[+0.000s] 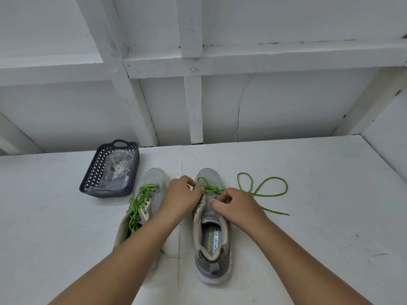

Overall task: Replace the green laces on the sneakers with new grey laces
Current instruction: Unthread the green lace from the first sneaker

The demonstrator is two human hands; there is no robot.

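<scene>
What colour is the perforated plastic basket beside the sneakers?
Dark navy-grey perforated plastic basket, clearest in the head view.

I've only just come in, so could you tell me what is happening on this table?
A person is unlacing the right-hand sneaker. Both hands, left hand and right hand, pinch its green lace near the toe eyelets; most of it already trails loose on the table. The left-hand sneaker remains fully laced in green. A dark basket behind holds a clear packet, apparently the new laces.

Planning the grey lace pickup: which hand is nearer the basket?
Left. The left hand is just right of the basket, past the left sneaker; the right hand is farther right.
</scene>
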